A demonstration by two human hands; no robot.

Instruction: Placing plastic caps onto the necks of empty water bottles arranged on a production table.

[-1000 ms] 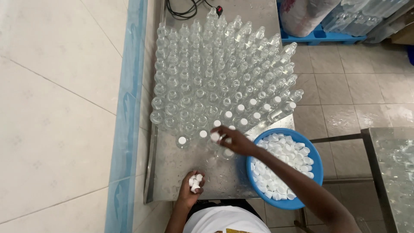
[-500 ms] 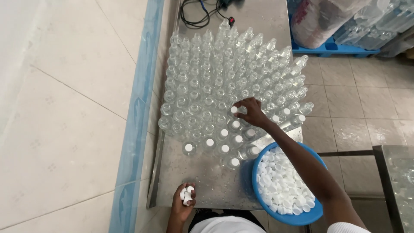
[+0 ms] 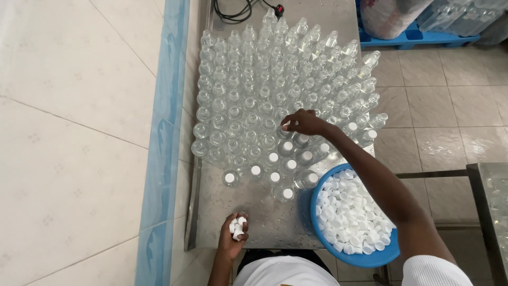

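Clear plastic bottles (image 3: 264, 79) are packed tight on a steel table (image 3: 254, 212), basically filling it from the centre out to 12 o'clock. Only one view here, the head cam looking straight down.

Most of the bottles are open-topped. A small bunch on the near edge of the pack, around 6 o'clock from the middle of the crowd, already wear white caps, e.g. a capped bottle (image 3: 255, 171) in the front row.

The right hand (image 3: 304, 123) is stretched out over the bottles, just right of frame centre. Fingertips are pinched on a single white cap (image 3: 286, 127), sitting right at the mouth of a bottle. Can't tell if the cap is fully seated.

The left hand (image 3: 235, 235) sits low at about 6 o'clock, over the near edge of the table, palm up and curled around a little pile of loose white caps (image 3: 237, 226).

At roughly 4 o'clock there's a blue bowl (image 3: 365, 259) heaped with more white caps, hanging over the table's near right corner, right beside the capped bottles.

Other stuff: a black cable (image 3: 238, 10) at 12 o'clock on the far end of the table, a white tiled wall (image 3: 74, 132) at 9 o'clock, and a blue pallet (image 3: 418, 38) on the floor at 1 o'clock.
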